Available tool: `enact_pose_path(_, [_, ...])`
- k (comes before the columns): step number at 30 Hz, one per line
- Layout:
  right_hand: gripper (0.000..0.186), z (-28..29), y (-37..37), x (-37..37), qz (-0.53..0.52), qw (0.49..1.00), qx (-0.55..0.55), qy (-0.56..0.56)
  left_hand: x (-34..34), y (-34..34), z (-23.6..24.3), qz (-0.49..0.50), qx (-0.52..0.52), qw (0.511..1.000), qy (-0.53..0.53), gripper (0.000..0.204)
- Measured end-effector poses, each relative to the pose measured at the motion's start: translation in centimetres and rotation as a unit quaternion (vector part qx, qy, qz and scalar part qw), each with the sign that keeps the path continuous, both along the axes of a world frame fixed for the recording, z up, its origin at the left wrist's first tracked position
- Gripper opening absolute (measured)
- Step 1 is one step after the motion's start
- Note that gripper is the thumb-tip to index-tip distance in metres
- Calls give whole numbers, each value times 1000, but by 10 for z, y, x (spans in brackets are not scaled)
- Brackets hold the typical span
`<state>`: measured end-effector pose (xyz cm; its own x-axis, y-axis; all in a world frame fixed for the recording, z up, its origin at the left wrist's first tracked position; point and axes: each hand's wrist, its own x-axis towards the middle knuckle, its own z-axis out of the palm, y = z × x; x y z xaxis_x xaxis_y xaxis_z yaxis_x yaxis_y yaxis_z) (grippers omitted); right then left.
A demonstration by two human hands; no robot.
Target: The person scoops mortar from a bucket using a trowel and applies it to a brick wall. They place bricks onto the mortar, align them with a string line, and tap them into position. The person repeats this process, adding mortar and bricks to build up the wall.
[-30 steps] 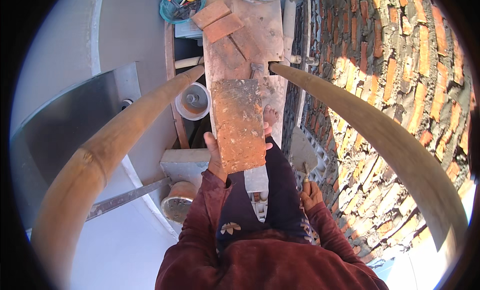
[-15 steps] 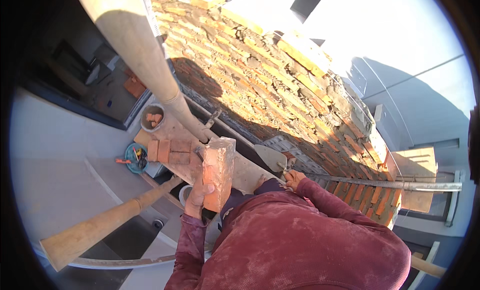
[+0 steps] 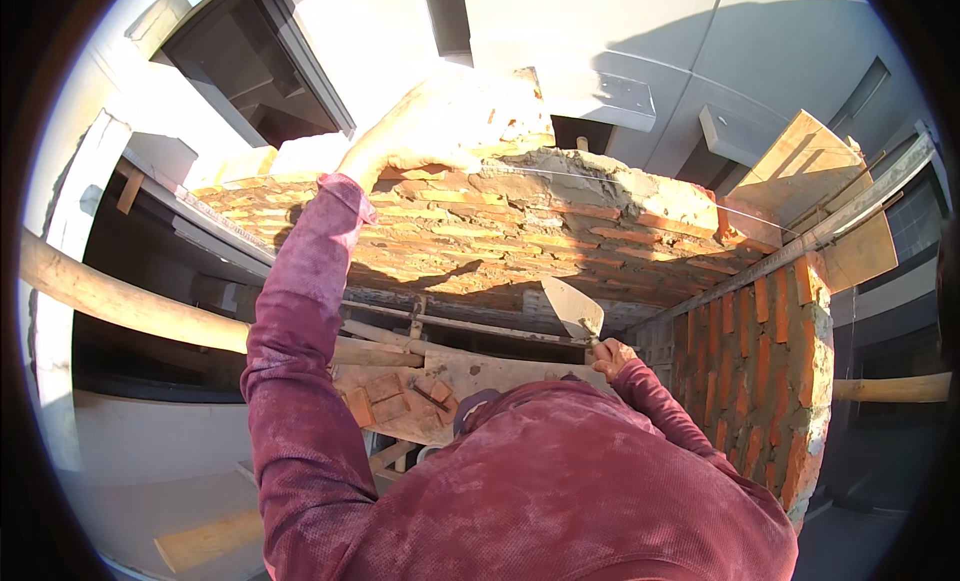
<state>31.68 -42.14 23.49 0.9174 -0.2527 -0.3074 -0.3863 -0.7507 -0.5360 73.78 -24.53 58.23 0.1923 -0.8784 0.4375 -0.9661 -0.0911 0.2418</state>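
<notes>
My left hand point(image 3: 405, 146) is stretched out over the top of the brick wall point(image 3: 470, 236), closed around a brick point(image 3: 515, 111). Strong sunlight bleaches the hand and much of the brick. It is at the top course, beside a bed of grey mortar point(image 3: 580, 176); whether it rests there I cannot tell. Lower down and nearer my body, my right hand point(image 3: 614, 359) grips the handle of a trowel point(image 3: 574, 309). The trowel's pointed blade is turned up and away from me, in front of the wall's shaded foot.
A thin string point(image 3: 555, 172) runs along the wall top. At right stands a second brick wall point(image 3: 745, 371), with a long pole point(image 3: 850, 226) and boards behind. Wooden poles point(image 3: 130, 291) cross at left. Loose bricks point(image 3: 385, 396) lie on the plank point(image 3: 480, 369) below me.
My left hand has carried the brick from beside my body up and forward to the wall top. My view has turned toward the wall. The trowel stays in my right hand.
</notes>
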Motion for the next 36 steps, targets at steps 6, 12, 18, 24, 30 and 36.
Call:
enact_pose_path(6, [39,21,-5,-73,-227,974,12,23,20,-114,-11,-31,131,991,20,100])
enact_pose_path(12, [32,-19,58,-129,-481,869,109,-29,35,-151,-49,-100,201,970,88,92])
enact_pose_path(18, [31,-20,129,-120,-568,811,112,-85,64,-164,-92,-150,164,972,70,89])
enact_pose_path(24, [34,-59,153,-119,-528,844,9,-92,51,-161,-79,-153,186,970,37,95])
enact_pose_path(30, [35,-10,141,-87,-577,804,118,-80,50,-155,-84,-97,215,971,29,102])
enact_pose_path(36, [43,34,125,-47,-552,815,125,-124,54,-154,-90,-100,210,972,37,104])
